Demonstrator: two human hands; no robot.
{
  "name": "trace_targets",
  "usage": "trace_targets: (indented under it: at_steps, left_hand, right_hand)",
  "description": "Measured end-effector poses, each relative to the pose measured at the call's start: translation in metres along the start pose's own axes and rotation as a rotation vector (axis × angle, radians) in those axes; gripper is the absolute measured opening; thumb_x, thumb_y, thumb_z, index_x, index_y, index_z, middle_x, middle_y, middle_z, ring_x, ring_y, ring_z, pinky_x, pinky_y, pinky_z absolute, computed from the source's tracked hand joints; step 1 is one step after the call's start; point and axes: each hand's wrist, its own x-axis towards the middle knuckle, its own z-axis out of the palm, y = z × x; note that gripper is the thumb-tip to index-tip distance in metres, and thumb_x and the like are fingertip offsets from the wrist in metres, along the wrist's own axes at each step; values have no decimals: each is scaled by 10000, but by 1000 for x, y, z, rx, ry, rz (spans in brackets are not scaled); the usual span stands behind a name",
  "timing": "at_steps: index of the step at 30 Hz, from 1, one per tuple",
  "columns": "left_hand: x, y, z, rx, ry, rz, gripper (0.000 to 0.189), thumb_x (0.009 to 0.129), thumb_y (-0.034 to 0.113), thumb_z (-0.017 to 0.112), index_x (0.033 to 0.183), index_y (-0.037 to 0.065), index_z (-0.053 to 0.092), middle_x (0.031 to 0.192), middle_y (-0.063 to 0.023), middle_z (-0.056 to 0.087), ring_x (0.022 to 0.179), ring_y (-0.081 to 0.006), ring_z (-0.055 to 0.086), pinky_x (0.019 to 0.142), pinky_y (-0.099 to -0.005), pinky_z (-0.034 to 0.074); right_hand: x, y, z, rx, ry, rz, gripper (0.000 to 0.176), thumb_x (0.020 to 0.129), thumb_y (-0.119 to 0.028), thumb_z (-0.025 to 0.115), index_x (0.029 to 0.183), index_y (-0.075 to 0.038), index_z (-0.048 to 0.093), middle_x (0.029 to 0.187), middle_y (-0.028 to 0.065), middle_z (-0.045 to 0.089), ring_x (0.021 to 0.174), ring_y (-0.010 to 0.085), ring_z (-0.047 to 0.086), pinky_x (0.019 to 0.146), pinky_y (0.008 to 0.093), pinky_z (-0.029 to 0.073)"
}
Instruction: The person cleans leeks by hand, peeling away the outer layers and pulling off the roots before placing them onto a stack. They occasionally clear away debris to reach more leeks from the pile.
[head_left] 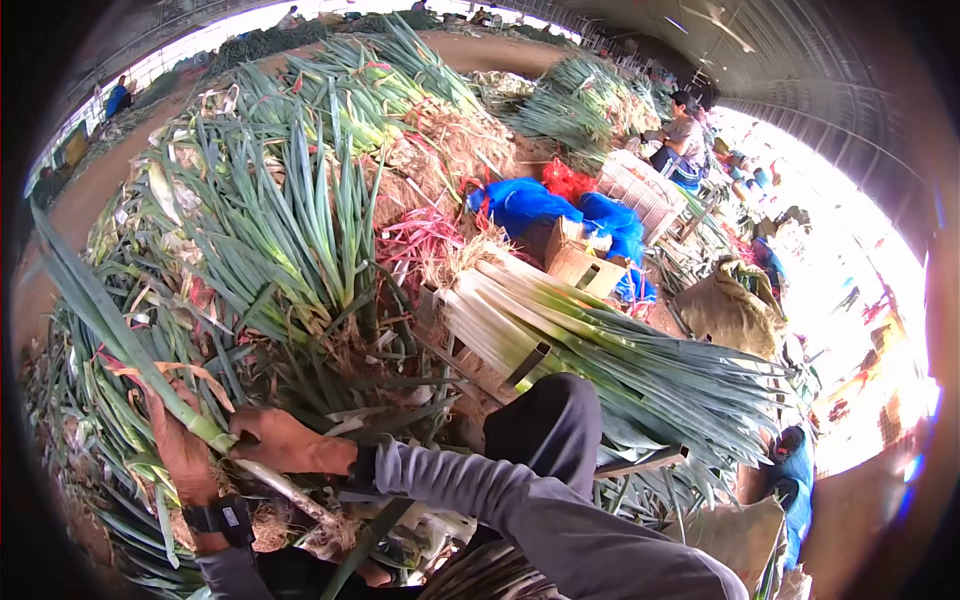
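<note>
A single long green onion (215,432) slants across the lower left, its leaves up to the left and its pale root end down to the right. Fingers of my left hand (180,450) are wrapped round its green part, with a dark band on the wrist. Close beside it, my right hand (285,442) is closed on the same stalk, just where the leaves meet the pale shaft. Its fingertips are partly hidden. Loose green onions and trimmed leaves (110,440) lie around and under both hands.
A stack of cleaned green onions (600,340) lies on a low metal rack (525,365) by my knee. Upright bunches (290,220) stand ahead. Red ties (425,240), blue netting (525,205) and a crate (640,190) are beyond. A person (685,135) sits further back.
</note>
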Motion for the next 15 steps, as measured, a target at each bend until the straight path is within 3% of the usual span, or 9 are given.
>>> trace_targets:
  at_steps: [1,7,10,14,15]
  left_hand:
    - [-5,-1,6,83,84,67,322,983,209,693,1246,55,590,1135,-68,633,992,-159,609,858,-274,548]
    - [-8,11,13,193,196,130,287,990,186,683,1258,131,600,1148,-30,654,1008,-151,622,894,-294,528]
    - [-2,13,0,173,197,93,279,985,196,691,1242,132,605,1115,-22,660,992,-143,618,877,-275,512]
    - [2,17,-11,254,191,48,296,974,297,706,1192,115,623,1035,-13,663,885,-130,620,766,-266,509]
    - [13,23,-34,247,137,45,280,980,333,691,1151,119,632,999,-16,663,823,-138,632,683,-292,534]
  right_hand:
    - [-4,-5,0,-21,9,-24,285,788,-148,767,991,-13,620,962,171,621,859,379,630,782,440,514]
    - [-34,-30,9,-129,-42,-234,245,827,-115,721,1019,-10,609,992,183,620,920,394,636,790,440,525]
    - [-36,-25,3,88,19,-264,237,853,-71,721,1043,-11,594,1004,168,620,905,358,649,756,430,524]
    - [-17,-32,-7,767,-122,227,181,955,-126,698,1007,-4,575,788,109,591,742,177,620,652,373,488]
    - [-18,-45,-19,746,-202,383,145,1002,-129,640,992,0,575,708,65,545,685,141,546,631,342,457]
